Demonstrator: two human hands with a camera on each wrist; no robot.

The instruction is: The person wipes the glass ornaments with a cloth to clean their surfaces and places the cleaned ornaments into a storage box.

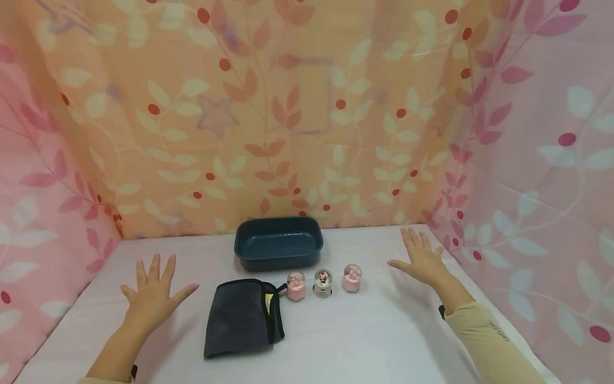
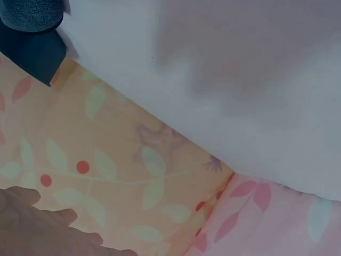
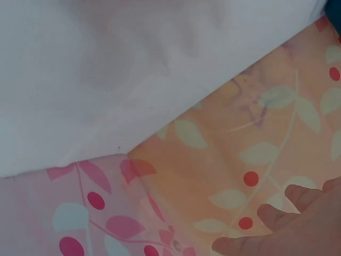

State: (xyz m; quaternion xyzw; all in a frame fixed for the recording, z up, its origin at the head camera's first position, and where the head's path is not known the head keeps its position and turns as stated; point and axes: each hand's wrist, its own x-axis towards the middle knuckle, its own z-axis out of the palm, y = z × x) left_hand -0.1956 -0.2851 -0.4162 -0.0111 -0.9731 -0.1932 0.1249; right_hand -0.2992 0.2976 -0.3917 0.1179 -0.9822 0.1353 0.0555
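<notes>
My left hand (image 1: 151, 301) hovers over the left of the white table, fingers spread straight, holding nothing. On the other side my right hand (image 1: 422, 260) is held out the same way, also holding nothing. Nearest the left hand lies a dark grey folded cloth pouch (image 1: 240, 319) with black edging and a yellow label. Right of it stand three small snow globes in a row: a pink one (image 1: 296, 287), a white one with a red-and-white figure (image 1: 323, 284) and another pink one (image 1: 352, 279). Behind them sits a dark blue rectangular basin (image 1: 279, 250).
A white cloth covers the table (image 1: 364, 341). Patterned curtains enclose it: an orange one (image 1: 268, 117) at the back, a pink one (image 1: 542, 160) at the right and another pink one (image 1: 43, 192) at the left. The basin stands close to the back curtain.
</notes>
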